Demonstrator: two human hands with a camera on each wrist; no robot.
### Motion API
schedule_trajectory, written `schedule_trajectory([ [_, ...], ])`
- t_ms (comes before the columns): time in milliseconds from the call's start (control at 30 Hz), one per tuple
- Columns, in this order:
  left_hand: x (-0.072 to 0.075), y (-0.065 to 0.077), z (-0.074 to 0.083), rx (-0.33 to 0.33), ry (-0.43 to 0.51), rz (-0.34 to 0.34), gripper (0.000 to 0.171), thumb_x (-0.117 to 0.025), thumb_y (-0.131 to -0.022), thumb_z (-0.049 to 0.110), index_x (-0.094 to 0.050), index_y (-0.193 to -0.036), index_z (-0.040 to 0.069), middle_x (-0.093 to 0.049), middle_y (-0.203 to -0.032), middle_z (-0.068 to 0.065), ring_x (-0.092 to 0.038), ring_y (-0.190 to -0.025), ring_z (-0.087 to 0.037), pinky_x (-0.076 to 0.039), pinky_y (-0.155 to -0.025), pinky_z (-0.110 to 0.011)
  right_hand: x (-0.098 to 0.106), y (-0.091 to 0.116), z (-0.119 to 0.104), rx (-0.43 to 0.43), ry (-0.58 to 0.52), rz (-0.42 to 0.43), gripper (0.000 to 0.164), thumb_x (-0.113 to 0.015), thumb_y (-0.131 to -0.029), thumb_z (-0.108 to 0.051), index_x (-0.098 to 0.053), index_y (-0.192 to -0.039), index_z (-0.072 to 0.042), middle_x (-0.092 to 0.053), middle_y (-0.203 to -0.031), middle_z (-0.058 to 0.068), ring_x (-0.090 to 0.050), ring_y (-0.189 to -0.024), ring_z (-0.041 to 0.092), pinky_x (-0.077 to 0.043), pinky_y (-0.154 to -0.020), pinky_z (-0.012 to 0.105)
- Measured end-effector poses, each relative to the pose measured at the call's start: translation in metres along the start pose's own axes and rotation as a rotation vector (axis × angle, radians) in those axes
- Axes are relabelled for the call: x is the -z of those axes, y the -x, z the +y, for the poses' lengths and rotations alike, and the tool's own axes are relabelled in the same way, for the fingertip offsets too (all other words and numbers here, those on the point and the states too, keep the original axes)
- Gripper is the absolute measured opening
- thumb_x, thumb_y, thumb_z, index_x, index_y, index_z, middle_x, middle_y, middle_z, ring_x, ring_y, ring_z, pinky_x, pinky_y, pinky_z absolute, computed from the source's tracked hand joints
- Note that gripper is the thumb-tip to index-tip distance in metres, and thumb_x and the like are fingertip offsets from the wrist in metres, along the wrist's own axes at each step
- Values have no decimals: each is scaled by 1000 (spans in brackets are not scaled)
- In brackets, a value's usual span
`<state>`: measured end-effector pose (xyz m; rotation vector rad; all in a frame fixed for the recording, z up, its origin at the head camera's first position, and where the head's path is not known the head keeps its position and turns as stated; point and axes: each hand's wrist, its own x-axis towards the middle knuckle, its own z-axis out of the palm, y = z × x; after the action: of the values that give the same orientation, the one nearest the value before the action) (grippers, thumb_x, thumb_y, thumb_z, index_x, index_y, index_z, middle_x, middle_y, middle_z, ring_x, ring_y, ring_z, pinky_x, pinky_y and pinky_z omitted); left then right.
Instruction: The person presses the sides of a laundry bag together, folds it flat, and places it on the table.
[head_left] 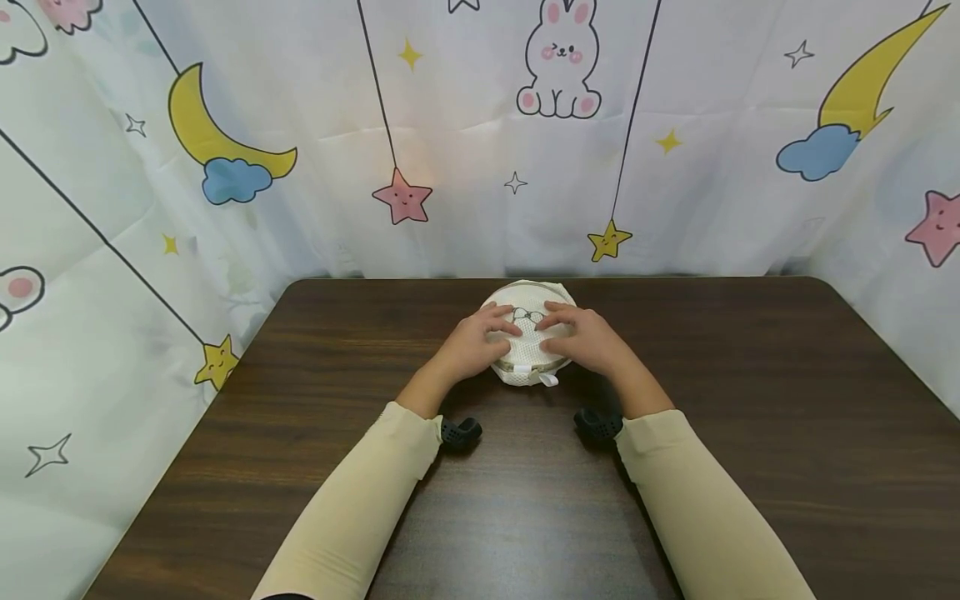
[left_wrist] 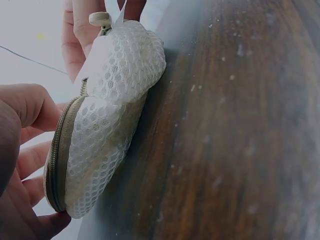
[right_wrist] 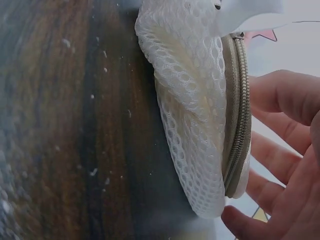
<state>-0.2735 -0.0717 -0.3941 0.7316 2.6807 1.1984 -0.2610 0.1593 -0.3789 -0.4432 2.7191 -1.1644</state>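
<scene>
A round white mesh laundry bag (head_left: 527, 352) lies near the table's far edge, with a small line drawing on its lid. My left hand (head_left: 474, 342) rests over its left side, fingers spread and slightly bent. Opposite it, my right hand (head_left: 591, 340) lies over the right side in the same way. A tan zipper (left_wrist: 61, 150) runs round the bag's rim in the left wrist view, and a zipper pull (left_wrist: 100, 19) shows at its upper end. From the right wrist, the mesh side (right_wrist: 187, 115) looks creased, with fingertips right at the lid.
The dark wood-grain table (head_left: 300, 417) spreads out on both sides of my arms. Behind and to the left hangs a white curtain (head_left: 465, 108) printed with moons, stars and a rabbit. Black wrist devices (head_left: 461, 434) protrude beneath both cuffs.
</scene>
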Motion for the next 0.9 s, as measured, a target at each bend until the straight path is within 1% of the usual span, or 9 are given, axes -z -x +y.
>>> schedule_trajectory([
  [133, -1, -1, 0, 0, -20, -17, 31, -54, -90, 14, -74, -114, 15, -44, -153, 0, -20, -151, -21, -23, -119, -51, -1, -2, 2, -20, 0, -4, 33, -71, -88, -20, -70, -118, -9, -40, -156, 4, -28, -147, 33, -34, -111, 54],
  [300, -3, -2, -2, -5, -52, -45, 32, -53, -91, 14, -73, -117, 15, -41, -155, 0, -17, -152, -22, -21, -120, -50, -3, -3, 3, -37, 2, -19, 35, -70, -88, -20, -69, -120, -8, -37, -158, 5, -27, -148, 34, -35, -111, 54],
  [400, -4, -2, -3, -10, -47, -54, 33, -53, -91, 13, -72, -118, 14, -40, -156, 0, -16, -152, -22, -20, -120, -50, -3, -1, 2, -41, -1, -27, 36, -70, -88, -20, -69, -121, -8, -36, -158, 4, -25, -148, 33, -34, -112, 54],
  [500, -4, -2, -7, -20, -16, -46, 31, -54, -93, 14, -72, -117, 14, -41, -155, 0, -17, -152, -21, -20, -120, -49, -2, -2, 5, -35, -3, -27, 35, -70, -89, -22, -69, -122, -9, -36, -158, 3, -26, -148, 33, -33, -113, 54],
  [567, -5, -3, -9, -21, 19, -21, 29, -56, -93, 14, -72, -117, 14, -43, -154, 0, -20, -151, -20, -21, -120, -48, -2, -2, 7, -23, -13, -16, 33, -68, -91, -24, -70, -122, -10, -38, -157, 2, -29, -147, 32, -34, -112, 53],
  [633, -5, -3, -12, -19, 59, 20, 27, -59, -93, 15, -72, -118, 15, -43, -154, 1, -23, -150, -20, -24, -119, -48, -1, -3, 11, -12, -23, 15, 32, -66, -93, -25, -70, -121, -10, -40, -156, 3, -32, -146, 33, -35, -111, 54],
  [733, -5, -3, -14, -1, 105, 108, 30, -63, -92, 17, -69, -121, 15, -39, -157, -2, -28, -148, -24, -29, -117, -50, -1, -3, 14, -11, -48, 104, 33, -64, -94, -25, -68, -124, -9, -41, -155, 6, -34, -144, 34, -35, -111, 54],
  [833, -5, -3, -18, 44, 147, 186, 37, -65, -92, 22, -65, -128, 15, -32, -159, -9, -28, -147, -30, -30, -115, -52, 0, -3, 18, -46, -67, 200, 37, -63, -95, -24, -64, -128, -8, -42, -154, 11, -33, -145, 35, -33, -112, 55],
  [900, -5, -3, -20, 84, 172, 210, 42, -65, -92, 25, -61, -133, 15, -34, -158, -12, -30, -146, -31, -30, -115, -52, 1, -3, 20, -86, -83, 226, 40, -62, -95, -25, -62, -132, -9, -42, -153, 14, -33, -145, 35, -31, -113, 55],
])
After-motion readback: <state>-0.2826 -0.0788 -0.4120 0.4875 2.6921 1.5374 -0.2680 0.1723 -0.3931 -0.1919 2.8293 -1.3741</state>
